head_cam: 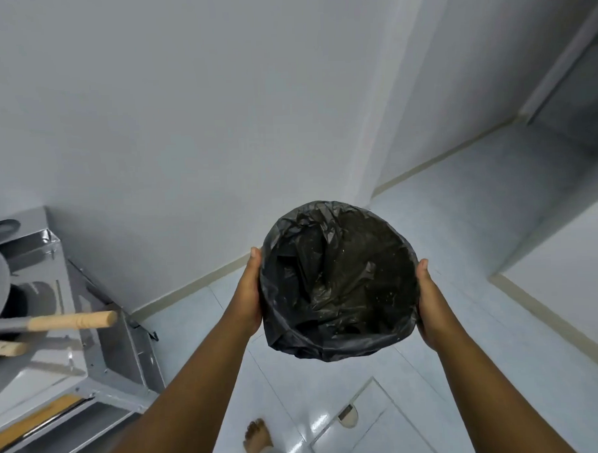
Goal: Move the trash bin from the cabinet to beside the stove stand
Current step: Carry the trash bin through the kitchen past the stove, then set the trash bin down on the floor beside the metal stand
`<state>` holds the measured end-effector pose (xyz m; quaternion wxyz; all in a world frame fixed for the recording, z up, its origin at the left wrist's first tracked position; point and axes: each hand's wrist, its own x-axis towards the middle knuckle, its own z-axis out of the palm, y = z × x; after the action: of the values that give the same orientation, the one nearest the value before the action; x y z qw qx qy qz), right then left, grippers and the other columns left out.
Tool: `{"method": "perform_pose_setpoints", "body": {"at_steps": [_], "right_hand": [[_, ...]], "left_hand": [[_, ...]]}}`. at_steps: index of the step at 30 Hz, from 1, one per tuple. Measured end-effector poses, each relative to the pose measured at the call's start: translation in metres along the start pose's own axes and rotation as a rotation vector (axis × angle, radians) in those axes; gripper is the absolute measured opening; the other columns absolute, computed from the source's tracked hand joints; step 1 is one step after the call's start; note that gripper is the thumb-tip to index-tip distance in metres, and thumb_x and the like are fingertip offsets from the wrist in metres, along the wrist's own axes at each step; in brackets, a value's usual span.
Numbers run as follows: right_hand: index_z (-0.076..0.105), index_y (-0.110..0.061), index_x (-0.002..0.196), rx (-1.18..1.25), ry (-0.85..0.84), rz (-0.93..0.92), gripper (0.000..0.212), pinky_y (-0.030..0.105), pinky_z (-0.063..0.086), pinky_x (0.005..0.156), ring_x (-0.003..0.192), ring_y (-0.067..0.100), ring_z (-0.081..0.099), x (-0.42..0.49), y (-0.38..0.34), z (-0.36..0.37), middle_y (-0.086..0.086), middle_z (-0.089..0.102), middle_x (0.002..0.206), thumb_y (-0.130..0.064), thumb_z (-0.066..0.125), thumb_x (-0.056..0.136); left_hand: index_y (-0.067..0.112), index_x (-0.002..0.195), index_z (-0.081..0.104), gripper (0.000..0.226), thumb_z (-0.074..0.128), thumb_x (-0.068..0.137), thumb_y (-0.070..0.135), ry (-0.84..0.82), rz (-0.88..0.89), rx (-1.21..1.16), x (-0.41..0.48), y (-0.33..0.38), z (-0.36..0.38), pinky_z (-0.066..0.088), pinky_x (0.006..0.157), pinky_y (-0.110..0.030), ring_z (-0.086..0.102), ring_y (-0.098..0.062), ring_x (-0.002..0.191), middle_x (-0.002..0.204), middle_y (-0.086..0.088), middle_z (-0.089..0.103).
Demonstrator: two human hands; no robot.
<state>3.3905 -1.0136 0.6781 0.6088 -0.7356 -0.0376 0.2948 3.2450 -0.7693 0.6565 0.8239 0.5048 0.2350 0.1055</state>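
A round trash bin (338,279) lined with a crumpled black plastic bag hangs in the air above the pale tiled floor, in front of the white wall. My left hand (250,289) presses its left side and my right hand (427,299) presses its right side, thumbs near the rim. The bin's outer wall is hidden under the bag. The metal stove stand (102,362) is at the lower left, to the left of the bin.
On the stove stand lie pans with wooden handles (74,321). A floor hatch (375,423) is set in the glossy tiles (461,241) below the bin. A bare foot (256,438) shows at the bottom. A white wall corner (365,139) rises behind the bin.
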Motion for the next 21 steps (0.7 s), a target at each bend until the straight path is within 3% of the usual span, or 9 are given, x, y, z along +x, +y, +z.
{"method": "perform_pose_setpoints", "body": {"at_steps": [6, 10, 17, 21], "right_hand": [[0.041, -0.033, 0.147, -0.108, -0.049, 0.052, 0.088, 0.052, 0.039, 0.109, 0.136, 0.03, 0.044, 0.095, -0.009, 0.056, 0.005, 0.044, 0.152, -0.083, 0.022, 0.077], [0.044, -0.035, 0.145, -0.138, -0.179, 0.107, 0.086, 0.05, 0.04, 0.108, 0.134, 0.029, 0.045, 0.147, -0.002, 0.095, 0.003, 0.047, 0.15, -0.084, 0.023, 0.077], [0.052, -0.042, 0.136, -0.156, -0.426, 0.281, 0.075, 0.046, 0.043, 0.104, 0.13, 0.025, 0.049, 0.232, 0.046, 0.157, -0.004, 0.055, 0.14, -0.082, 0.023, 0.079], [0.054, -0.047, 0.133, -0.175, -0.554, 0.34, 0.064, 0.039, 0.048, 0.099, 0.127, 0.017, 0.052, 0.284, 0.105, 0.183, -0.011, 0.058, 0.137, -0.078, 0.024, 0.085]], "left_hand": [[0.046, 0.117, 0.072, 0.063, 0.03, 0.083, 0.08, 0.106, -0.011, 0.021, 0.056, 0.013, -0.056, 0.049, 0.098, -0.035, 0.069, -0.01, 0.116, 0.126, 0.009, 0.074], [0.043, 0.119, 0.071, 0.064, 0.032, 0.083, 0.08, 0.266, -0.014, -0.013, 0.075, 0.004, -0.092, 0.05, 0.101, -0.039, 0.068, -0.015, 0.12, 0.127, 0.005, 0.073], [0.036, 0.134, 0.062, 0.067, 0.027, 0.091, 0.073, 0.536, -0.101, -0.08, 0.089, -0.058, -0.146, 0.042, 0.113, -0.044, 0.056, -0.022, 0.134, 0.14, 0.0, 0.064], [0.035, 0.139, 0.058, 0.078, 0.035, 0.08, 0.081, 0.663, -0.183, -0.12, 0.103, -0.12, -0.177, 0.047, 0.104, -0.031, 0.053, -0.016, 0.135, 0.142, 0.005, 0.062]]}}
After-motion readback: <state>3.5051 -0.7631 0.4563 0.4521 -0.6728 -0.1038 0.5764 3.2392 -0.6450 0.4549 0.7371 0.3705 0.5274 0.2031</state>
